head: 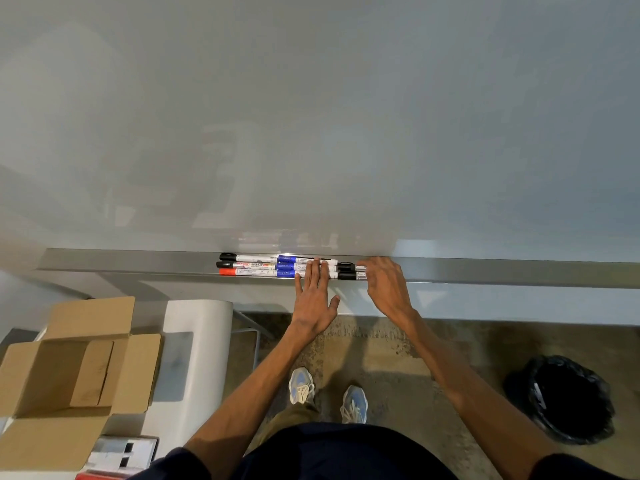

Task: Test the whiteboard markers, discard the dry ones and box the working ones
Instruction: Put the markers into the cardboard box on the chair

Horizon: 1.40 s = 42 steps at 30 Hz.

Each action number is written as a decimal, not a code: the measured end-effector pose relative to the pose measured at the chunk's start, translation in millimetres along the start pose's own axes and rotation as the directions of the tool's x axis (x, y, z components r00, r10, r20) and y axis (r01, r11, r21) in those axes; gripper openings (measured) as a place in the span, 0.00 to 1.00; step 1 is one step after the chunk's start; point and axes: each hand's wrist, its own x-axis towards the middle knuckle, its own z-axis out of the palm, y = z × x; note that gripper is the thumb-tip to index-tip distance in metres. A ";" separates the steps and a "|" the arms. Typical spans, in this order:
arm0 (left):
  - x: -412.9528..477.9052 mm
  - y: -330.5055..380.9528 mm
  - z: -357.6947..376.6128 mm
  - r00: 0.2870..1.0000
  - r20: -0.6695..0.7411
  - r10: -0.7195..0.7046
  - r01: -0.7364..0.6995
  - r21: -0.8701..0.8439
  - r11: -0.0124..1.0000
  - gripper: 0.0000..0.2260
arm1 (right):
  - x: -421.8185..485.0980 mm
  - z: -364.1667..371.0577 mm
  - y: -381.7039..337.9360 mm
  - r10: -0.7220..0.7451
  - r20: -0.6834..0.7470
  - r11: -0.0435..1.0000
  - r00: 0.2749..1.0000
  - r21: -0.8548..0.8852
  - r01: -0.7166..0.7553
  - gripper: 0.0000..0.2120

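Selecting a marker for test (judged) | markers (263,266) in rows on tray (485,271) | left hand (313,299) flat, fingers straight on barrels | right hand (384,285) curled at end caps, grip indeterminate | next: lift one, uncap, stroke whiteboard (311,116)

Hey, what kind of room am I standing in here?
Probably an office or meeting room: a large white whiteboard with capped markers on its grey metal tray, an open brown cardboard box, a black-lined bin.

"MAXKEE"-like word on middle black-capped marker (249,265), other labels illegible
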 end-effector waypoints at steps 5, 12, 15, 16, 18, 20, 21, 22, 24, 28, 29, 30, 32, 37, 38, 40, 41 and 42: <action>-2.0 12.1 -2.2 0.998 -0.058 -0.001 -0.006 -0.125 0.992 0.36 | -1.9 3.7 -4.9 0.030 -0.019 0.999 0.999 0.030 -0.029 0.16; -6.2 18.7 0.0 0.995 -0.103 -0.018 -0.004 -0.209 0.978 0.33 | -0.8 3.2 -12.1 0.025 -0.033 0.998 0.999 0.063 -0.023 0.14; -10.1 18.9 -1.2 0.990 -0.134 -0.034 0.004 -0.218 0.976 0.31 | -0.6 1.5 -15.6 0.023 -0.038 0.996 0.999 0.092 -0.019 0.13; -11.9 19.0 -1.7 0.988 -0.146 -0.041 0.007 -0.225 0.974 0.30 | -0.6 0.9 -17.1 0.020 -0.040 0.995 0.999 0.102 -0.016 0.13; -15.1 18.9 -2.1 0.984 -0.170 -0.054 0.011 -0.244 0.970 0.29 | -1.2 -0.1 -20.4 0.012 -0.043 0.993 0.999 0.121 -0.006 0.13; -18.1 18.8 -2.3 0.980 -0.189 -0.068 0.017 -0.262 0.965 0.29 | -2.0 -1.8 -25.0 -0.004 -0.046 0.991 0.999 0.134 0.010 0.14; -19.5 18.7 -2.6 0.978 -0.196 -0.076 0.021 -0.266 0.964 0.28 | -2.4 -2.4 -27.4 -0.010 -0.047 0.990 0.999 0.137 0.016 0.13; -21.4 18.5 -2.7 0.976 -0.201 -0.083 0.027 -0.269 0.963 0.29 | -2.9 -3.1 -29.8 -0.014 -0.049 0.990 0.999 0.139 0.021 0.13; -25.3 16.8 -2.3 0.972 -0.213 -0.099 0.038 -0.274 0.961 0.30 | -4.0 -3.2 -33.5 -0.024 -0.052 0.989 0.998 0.141 0.032 0.13; -35.1 11.7 2.0 0.962 -0.239 -0.131 0.061 -0.281 0.958 0.31 | -7.5 -1.9 -38.5 -0.081 -0.050 0.988 0.995 0.130 0.087 0.13; -38.0 10.5 3.2 0.959 -0.245 -0.141 0.067 -0.286 0.956 0.31 | -8.4 -1.2 -40.8 -0.091 -0.051 0.987 0.995 0.132 0.097 0.13; -40.6 9.3 4.3 0.956 -0.251 -0.150 0.072 -0.294 0.953 0.30 | -9.3 -0.4 -43.4 -0.098 -0.051 0.985 0.994 0.134 0.104 0.13; -46.4 7.4 5.3 0.951 -0.260 -0.168 0.082 -0.309 0.948 0.29 | -11.1 1.3 -49.8 -0.113 -0.050 0.982 0.992 0.150 0.119 0.13; -59.4 -2.3 5.4 0.930 -0.271 -0.249 0.145 -0.353 0.924 0.27 | -12.9 7.6 -69.4 -0.160 -0.027 0.968 0.987 0.190 0.163 0.13; -61.9 -5.4 5.3 0.925 -0.270 -0.265 0.158 -0.362 0.919 0.27 | -13.4 9.0 -73.8 -0.173 -0.021 0.966 0.985 0.194 0.174 0.13; -67.3 -12.4 4.2 0.917 -0.272 -0.291 0.178 -0.374 0.910 0.28 | -13.8 12.3 -83.7 -0.202 -0.004 0.960 0.979 0.199 0.199 0.13; -70.5 -16.3 3.2 0.912 -0.275 -0.304 0.188 -0.377 0.907 0.28 | -13.9 14.5 -89.0 -0.214 0.005 0.956 0.977 0.206 0.208 0.13; -73.3 -20.3 2.5 0.907 -0.275 -0.318 0.201 -0.382 0.902 0.28 | -14.1 16.9 -93.9 -0.225 0.014 0.953 0.974 0.213 0.217 0.13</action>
